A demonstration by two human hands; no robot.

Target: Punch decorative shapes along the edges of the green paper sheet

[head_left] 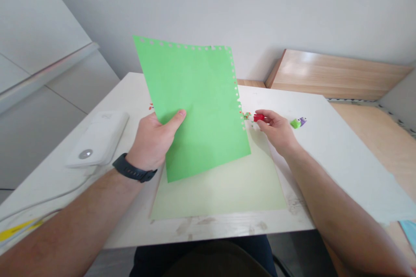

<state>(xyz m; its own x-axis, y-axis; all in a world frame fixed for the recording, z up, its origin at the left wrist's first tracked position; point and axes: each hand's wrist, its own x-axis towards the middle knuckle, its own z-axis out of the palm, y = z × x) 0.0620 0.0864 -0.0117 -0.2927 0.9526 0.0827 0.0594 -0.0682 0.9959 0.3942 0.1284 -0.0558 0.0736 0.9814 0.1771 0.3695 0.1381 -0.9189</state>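
Observation:
A green sheet of paper (198, 86) is held up and tilted over the table, with small punched notches along its top and right edges. My left hand (156, 138) grips it near the lower left, thumb on the front and fingers hidden behind. Just off the sheet's right edge, my right hand (276, 127) pinches a small red craft punch (258, 117). Tiny red and green paper bits (247, 115) lie between the punch and the sheet. Underneath is a pale green sheet (227, 186), lying flat on the white table (214, 227).
Green and purple craft punches (295, 124) stand beyond my right hand. At the left lies a white box-shaped device (100, 138) with a cable. A yellow strip (19, 229) is at the lower left. A wooden panel (331, 73) rises at the back right.

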